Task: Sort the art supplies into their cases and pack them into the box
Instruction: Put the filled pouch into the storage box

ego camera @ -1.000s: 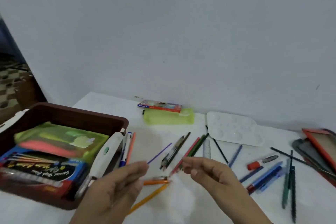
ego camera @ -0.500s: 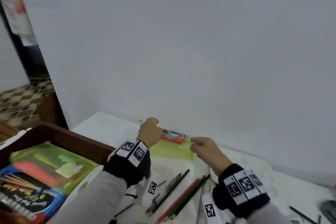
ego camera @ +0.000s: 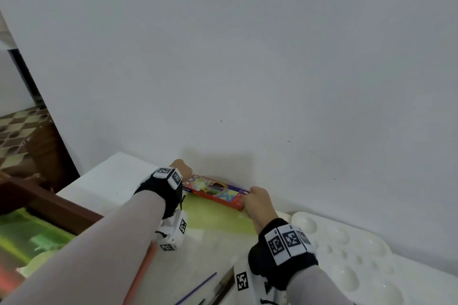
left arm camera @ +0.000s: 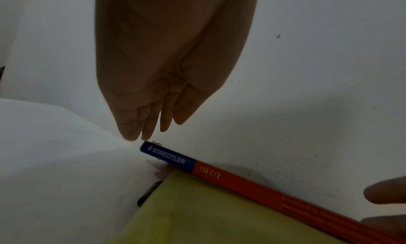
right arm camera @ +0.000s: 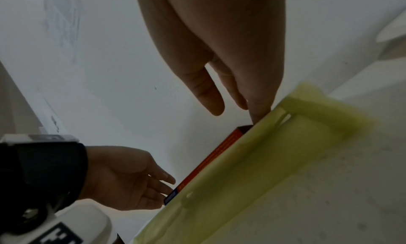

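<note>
A red and blue coloured-pencil box (ego camera: 215, 188) lies on top of a yellow-green case (ego camera: 218, 219) against the wall. My left hand (ego camera: 182, 170) is at the box's blue left end. In the left wrist view its straight fingertips (left arm camera: 131, 136) touch that corner of the box (left arm camera: 219, 174). My right hand (ego camera: 256, 199) is at the red right end. In the right wrist view its straight fingers (right arm camera: 259, 112) reach down onto the open end of the box (right arm camera: 211, 161), beside the case (right arm camera: 252, 169). Neither hand shows a curled grip.
A brown box (ego camera: 52, 205) with green and other cases in it stands at the left. A white paint palette (ego camera: 347, 255) lies to the right. An orange pencil (ego camera: 141, 272), a purple stick (ego camera: 198, 287) and other pens lie near the front edge.
Both hands left the loose pencils at the front and reached to the back of the table. They now sit at the two ends of the pencil box. My view moved closer.
</note>
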